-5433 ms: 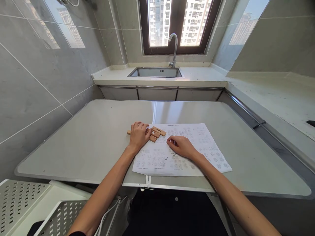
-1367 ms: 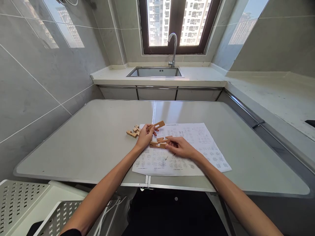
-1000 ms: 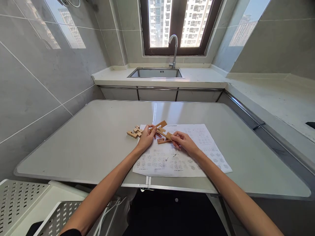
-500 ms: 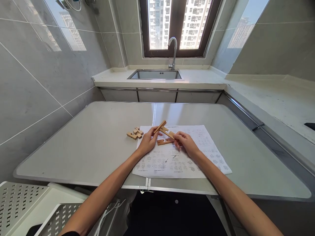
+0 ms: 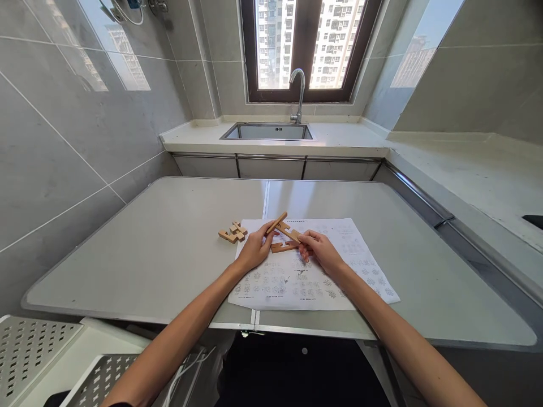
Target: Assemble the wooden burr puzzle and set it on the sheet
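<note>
My left hand (image 5: 255, 247) is closed on a wooden puzzle piece (image 5: 278, 221), a narrow bar tilted up to the right. In my right hand (image 5: 319, 247) is a second, notched wooden puzzle piece (image 5: 290, 232), pinched at its near end. The far end of that piece meets the bar in my left hand; whether they interlock I cannot tell. Below them a darker notched piece (image 5: 281, 247) lies on the printed sheet (image 5: 271, 294), partly hidden by my right fingers. Several more wooden pieces (image 5: 235, 233) lie in a cluster left of my left hand.
The sheet lies on a pale folding table (image 5: 148, 260) with a seam down its middle. Beyond it stand a counter with a sink (image 5: 269, 131) and a faucet (image 5: 300, 93). A white perforated rack (image 5: 34, 353) is at the lower left.
The bar in my left hand has tilted slightly, and my right hand has shifted a little with its piece. The whole view has moved slightly downward in the frame.
</note>
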Motion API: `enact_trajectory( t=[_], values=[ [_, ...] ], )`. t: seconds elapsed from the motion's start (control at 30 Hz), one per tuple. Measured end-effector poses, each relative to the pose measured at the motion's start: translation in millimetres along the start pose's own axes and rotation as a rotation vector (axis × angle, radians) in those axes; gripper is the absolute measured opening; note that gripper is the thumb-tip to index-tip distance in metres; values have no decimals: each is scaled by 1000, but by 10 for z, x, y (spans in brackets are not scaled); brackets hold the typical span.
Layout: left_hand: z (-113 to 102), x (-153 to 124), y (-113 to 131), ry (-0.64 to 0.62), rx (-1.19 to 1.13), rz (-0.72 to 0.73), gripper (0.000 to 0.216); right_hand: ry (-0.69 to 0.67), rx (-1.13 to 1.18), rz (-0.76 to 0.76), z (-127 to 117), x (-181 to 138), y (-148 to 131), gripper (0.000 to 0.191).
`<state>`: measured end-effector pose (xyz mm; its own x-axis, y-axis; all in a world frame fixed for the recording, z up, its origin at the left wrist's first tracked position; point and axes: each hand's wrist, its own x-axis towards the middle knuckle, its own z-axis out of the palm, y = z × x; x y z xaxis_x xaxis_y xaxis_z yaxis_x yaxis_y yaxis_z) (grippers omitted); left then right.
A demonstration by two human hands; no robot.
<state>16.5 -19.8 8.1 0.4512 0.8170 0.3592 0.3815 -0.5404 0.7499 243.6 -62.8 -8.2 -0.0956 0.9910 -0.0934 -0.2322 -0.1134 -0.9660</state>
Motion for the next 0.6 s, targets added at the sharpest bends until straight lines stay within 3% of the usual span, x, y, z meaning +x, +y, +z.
enact_trajectory(
  t=[0.6],
  values=[
    [4, -8, -8, -41, -6, 45, 53, -37, 21, -31, 14, -14, -7, 41]
  ],
)
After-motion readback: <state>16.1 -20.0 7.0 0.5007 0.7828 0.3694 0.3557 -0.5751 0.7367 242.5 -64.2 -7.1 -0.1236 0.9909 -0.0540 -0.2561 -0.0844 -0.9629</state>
